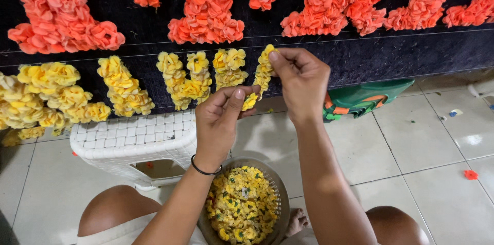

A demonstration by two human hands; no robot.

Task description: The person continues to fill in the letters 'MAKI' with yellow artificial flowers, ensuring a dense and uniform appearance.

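At frame centre both hands, left hand [222,116] and right hand [301,83], pinch a yellow flower strand [262,73] against the dark board [391,52], above the flower basket [280,193] and beside the white stool [128,142].

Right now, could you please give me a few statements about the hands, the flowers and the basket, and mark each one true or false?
1. Both hands pinch the same strand of yellow flowers against the dark board. True: the right hand holds its top and the left hand its lower end.
2. The round basket between the knees holds orange flowers. False: it holds yellow flower heads.
3. The left wrist wears a thin black band. True.
4. The white plastic stool stands to the right of the basket. False: it stands to the left.
5. The orange flower shapes sit above the yellow ones. True.
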